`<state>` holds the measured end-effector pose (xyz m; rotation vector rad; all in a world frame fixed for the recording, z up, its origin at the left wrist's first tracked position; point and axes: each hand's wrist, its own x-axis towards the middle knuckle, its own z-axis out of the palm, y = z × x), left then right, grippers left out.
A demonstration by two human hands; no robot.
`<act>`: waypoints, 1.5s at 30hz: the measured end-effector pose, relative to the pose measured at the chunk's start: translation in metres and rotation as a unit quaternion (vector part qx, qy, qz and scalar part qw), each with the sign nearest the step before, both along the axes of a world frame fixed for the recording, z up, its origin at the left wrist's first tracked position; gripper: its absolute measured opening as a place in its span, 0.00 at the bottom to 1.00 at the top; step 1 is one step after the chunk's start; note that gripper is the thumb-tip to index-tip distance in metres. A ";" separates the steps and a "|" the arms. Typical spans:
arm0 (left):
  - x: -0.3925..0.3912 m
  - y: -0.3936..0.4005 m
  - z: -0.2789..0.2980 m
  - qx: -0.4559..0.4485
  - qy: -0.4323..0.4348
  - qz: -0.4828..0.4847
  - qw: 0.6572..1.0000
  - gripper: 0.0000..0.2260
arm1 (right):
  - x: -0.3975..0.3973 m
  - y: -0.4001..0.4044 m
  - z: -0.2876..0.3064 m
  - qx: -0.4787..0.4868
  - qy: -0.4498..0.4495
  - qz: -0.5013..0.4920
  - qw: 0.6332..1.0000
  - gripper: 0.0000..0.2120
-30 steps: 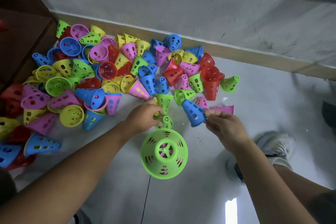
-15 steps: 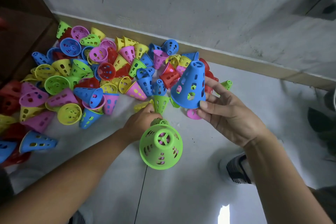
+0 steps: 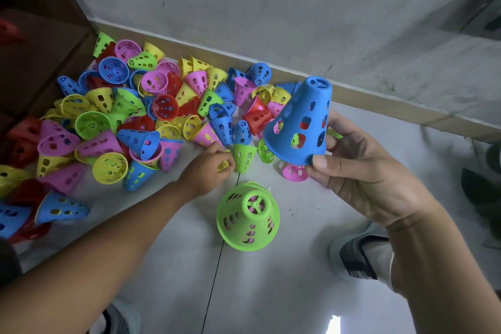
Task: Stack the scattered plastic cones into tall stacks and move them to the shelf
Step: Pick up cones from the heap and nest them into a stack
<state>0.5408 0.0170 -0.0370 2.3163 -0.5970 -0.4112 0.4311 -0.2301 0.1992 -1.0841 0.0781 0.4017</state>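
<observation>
**Blue cone lifted, green stack standing on the floor**

Head view: The right hand [image 3: 360, 171] holds a blue cone [image 3: 301, 122] up off the floor, wide end down and narrow top pointing up and away; the thumb presses on the rim at the bottom and the fingers curl round the far side. The left hand [image 3: 207, 171] reaches down to the near edge of the pile of cones [image 3: 130, 116], its fingers curled round a small yellow cone [image 3: 223, 164] just beside a green cone [image 3: 244, 156] that lies with its narrow end towards the camera. How firmly that hand pinches the yellow piece is hard to tell, as the fingers hide most of it.

Between the two forearms a green stack [image 3: 248, 218] stands upright on the grey floor [image 3: 298, 279], narrow top towards the camera, with pink showing through its holes. A pink cone [image 3: 295, 172] lies on the floor just under the lifted blue one.

The pile spreads left along the wooden skirting board [image 3: 379, 102], in blue, yellow, pink, red and green, most pieces on their sides. A dark brown shelf unit [image 3: 40, 43] stands at the far left. A striped shoe [image 3: 357, 257] shows below the right forearm.
</observation>
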 end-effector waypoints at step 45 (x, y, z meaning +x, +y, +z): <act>0.019 0.052 0.041 -0.049 0.148 0.035 0.987 0.23 | -0.020 0.014 0.004 -0.377 -0.011 0.161 0.912 0.31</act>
